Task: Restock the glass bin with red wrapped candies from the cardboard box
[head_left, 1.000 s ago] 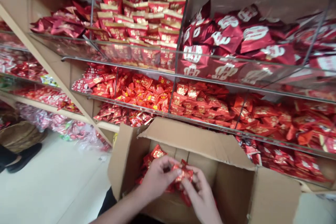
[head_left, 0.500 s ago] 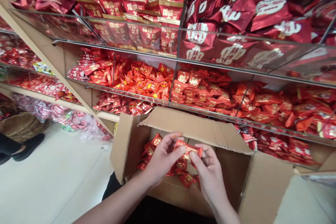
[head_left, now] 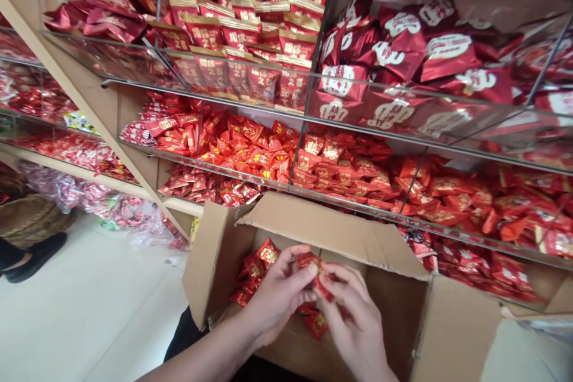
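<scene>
Both my hands hold one small red wrapped candy [head_left: 308, 259] above an open cardboard box [head_left: 322, 227]. My left hand [head_left: 282, 286] pinches its left part between thumb and fingers. My right hand [head_left: 353, 310] is closed on the right part, which now bends downward; the fingers partly hide the wrapper. Inside the box, to the left of my hands, lie several red wrapped candies [head_left: 255, 268] with gold print. More of them [head_left: 316, 323] show below and between my hands.
Behind the box rise shelves with clear front panels [head_left: 268, 182], filled with red packets [head_left: 264, 137] and larger dark red bags [head_left: 398, 42]. A woven basket [head_left: 31, 218] and a person's shoe [head_left: 36, 256] are at the left, on the pale floor [head_left: 111, 286].
My right hand has turned and moved in closer to my left, and the candy has gone from flat to bent or twisted. The view has tilted up slightly.
</scene>
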{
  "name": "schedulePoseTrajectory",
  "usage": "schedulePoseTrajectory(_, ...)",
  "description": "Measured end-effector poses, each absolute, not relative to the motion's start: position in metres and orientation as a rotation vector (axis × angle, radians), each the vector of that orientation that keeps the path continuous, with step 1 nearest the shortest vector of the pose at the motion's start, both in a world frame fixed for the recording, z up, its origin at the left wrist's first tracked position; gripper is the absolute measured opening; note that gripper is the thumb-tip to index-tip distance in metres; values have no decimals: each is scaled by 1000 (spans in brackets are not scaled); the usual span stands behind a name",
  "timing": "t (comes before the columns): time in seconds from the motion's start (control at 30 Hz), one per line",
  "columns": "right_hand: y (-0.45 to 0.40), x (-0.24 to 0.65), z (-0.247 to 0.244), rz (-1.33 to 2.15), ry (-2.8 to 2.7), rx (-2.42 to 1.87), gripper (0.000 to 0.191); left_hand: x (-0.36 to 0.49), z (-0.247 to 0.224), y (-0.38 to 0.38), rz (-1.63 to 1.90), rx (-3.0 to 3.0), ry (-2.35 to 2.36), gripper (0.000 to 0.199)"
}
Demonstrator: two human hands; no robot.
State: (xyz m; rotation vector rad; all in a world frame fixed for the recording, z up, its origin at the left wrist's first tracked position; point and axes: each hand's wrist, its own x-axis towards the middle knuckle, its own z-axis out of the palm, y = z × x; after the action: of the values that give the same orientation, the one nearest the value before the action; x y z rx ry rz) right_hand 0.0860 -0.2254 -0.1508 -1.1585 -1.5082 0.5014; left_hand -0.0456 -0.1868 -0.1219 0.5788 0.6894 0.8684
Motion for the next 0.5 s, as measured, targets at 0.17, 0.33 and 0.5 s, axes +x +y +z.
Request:
schedulePoseTrajectory(0.17,-233,86,-147,816,-1312,-1220,31,-52,-117,-185,941,838,807,53)
schedulePoseTrajectory(0.33,-222,96,-138,1099,-1070,-1238,21,-53,-109,-184,1001,1091,746,53)
schedulePoseTrajectory(0.5,-165,122,-97,969,-822,-1092,25,-64,-104,-168,1125,1474,877,42)
